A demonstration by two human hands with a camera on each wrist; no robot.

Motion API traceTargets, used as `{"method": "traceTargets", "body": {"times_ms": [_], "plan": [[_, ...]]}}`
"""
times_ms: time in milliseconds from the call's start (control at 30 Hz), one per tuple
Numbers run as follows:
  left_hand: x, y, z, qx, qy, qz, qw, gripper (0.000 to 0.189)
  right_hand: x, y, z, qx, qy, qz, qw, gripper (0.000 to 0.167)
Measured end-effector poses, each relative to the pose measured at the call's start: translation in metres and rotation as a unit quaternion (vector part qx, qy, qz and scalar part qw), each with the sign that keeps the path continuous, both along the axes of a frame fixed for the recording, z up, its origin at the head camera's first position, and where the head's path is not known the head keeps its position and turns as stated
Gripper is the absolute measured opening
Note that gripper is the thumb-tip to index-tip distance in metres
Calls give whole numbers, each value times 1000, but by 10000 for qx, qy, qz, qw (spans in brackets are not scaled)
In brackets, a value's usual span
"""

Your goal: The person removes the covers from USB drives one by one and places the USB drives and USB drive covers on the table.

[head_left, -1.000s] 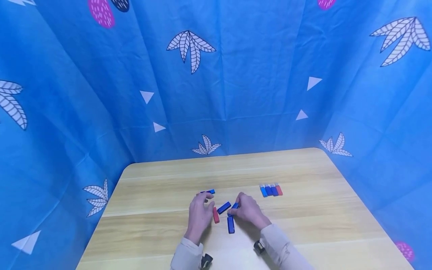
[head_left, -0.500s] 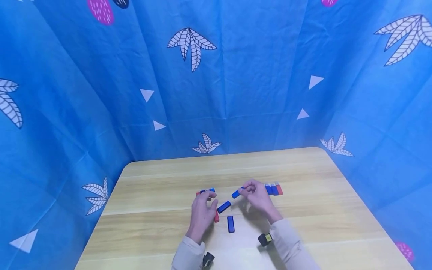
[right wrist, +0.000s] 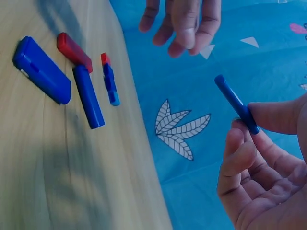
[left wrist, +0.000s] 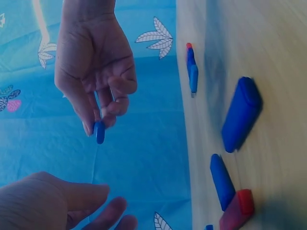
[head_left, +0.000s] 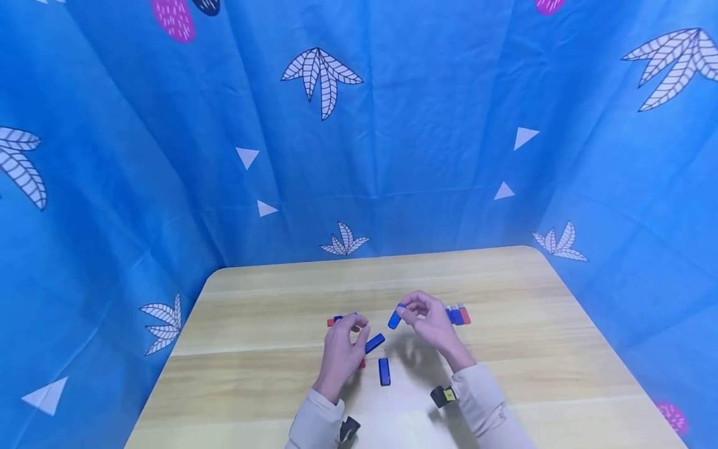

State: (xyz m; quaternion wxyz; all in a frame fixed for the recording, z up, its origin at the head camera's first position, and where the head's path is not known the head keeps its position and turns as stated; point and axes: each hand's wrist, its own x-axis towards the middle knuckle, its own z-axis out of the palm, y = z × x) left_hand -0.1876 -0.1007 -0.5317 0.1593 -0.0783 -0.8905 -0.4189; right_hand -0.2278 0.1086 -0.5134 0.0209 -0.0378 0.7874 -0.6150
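Between thumb and fingers, my right hand [head_left: 430, 321] pinches a bright blue USB stick [right wrist: 236, 103] by one end, raised above the table. My left hand [head_left: 342, 352] hovers to its left with fingers loosely bent and nothing in them. Below the hands lie a dark blue stick [head_left: 384, 371] and another, slanted blue stick [head_left: 374, 343]. A red stick [right wrist: 74, 51] touches one end of the slanted one; the left hand covers most of it in the head view. Beyond the left hand is a row of small red and blue pieces [right wrist: 110, 79], partly hidden.
Behind my right hand a row of blue and red USB sticks [head_left: 457, 314] with silvery ends lies side by side, partly covered by the hand. The wooden table [head_left: 252, 374] reaches back to a blue patterned curtain [head_left: 426, 125] on three sides.
My right hand has lifted the bright blue stick off the table, moved it away from me and tilted it more upright. My left hand has shifted slightly right, covering more of the red stick.
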Motion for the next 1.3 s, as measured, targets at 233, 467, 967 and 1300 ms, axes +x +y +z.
{"method": "traceTargets", "body": {"times_ms": [233, 467, 967, 1300], "plan": [[2, 7, 8, 220, 232, -234, 9992, 10, 3, 0, 2, 170, 230, 171, 9994, 17], [4, 11, 17, 339, 323, -329, 9984, 12, 9, -2, 9, 258, 387, 336, 9984, 16], [12, 14, 31, 1903, -934, -1044, 9717, 29, 31, -12, 28, 511, 1074, 846, 9893, 5], [14, 11, 32, 2441, -1593, -1302, 9477, 24, 36, -11, 28, 389, 1027, 1274, 9857, 11]]}}
